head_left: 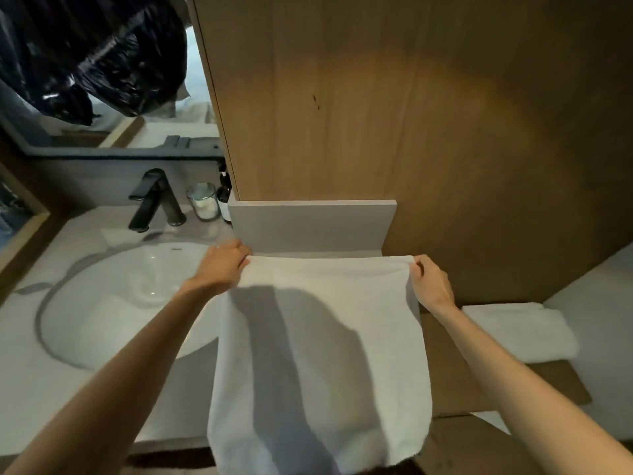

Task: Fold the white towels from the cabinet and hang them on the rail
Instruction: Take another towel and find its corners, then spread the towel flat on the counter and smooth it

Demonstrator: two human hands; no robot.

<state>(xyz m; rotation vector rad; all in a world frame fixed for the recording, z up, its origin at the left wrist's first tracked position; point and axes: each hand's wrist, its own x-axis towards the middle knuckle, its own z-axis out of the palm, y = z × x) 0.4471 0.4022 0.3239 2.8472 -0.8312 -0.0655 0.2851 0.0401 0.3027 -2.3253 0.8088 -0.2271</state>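
Holding the white towel (322, 354) by its two top corners, I have my left hand (222, 265) and right hand (431, 286) each pinching one, fingers curled on cloth. Its top edge sits near the worktop's (30, 371) back edge, the rest falling past the front edge, beside the sink (102, 303). If one pinch slips, that corner drops and the fold goes crooked.

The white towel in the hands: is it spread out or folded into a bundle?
Spread out: the left hand and right hand pinch the towel by its top corners, and it hangs flat.
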